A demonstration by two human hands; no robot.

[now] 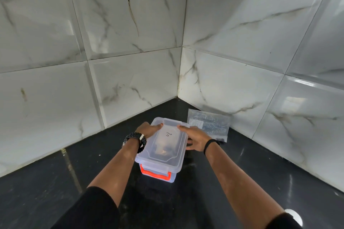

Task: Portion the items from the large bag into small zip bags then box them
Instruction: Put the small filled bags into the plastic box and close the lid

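Both hands clasp the lidded clear box (161, 147) on the dark worktop (46, 182), left hand (147, 130) and right hand (195, 138) curled over its long sides, its length running away from the person, the flat plastic bag (209, 123) nearer the right.

Two bare forearms, black sleeves pushed up to about the elbow on both. Left wrist: chunky black link-bracelet wristwatch (134, 138), dial on the wrist's outer side, small pale tag or clasp on the band on the side toward the clear plastic lidded box (162, 147). Right wrist: thin plain black band (211, 144), on the box's other side. Left hand (149, 129) and right hand (195, 138) bare, no gloves.
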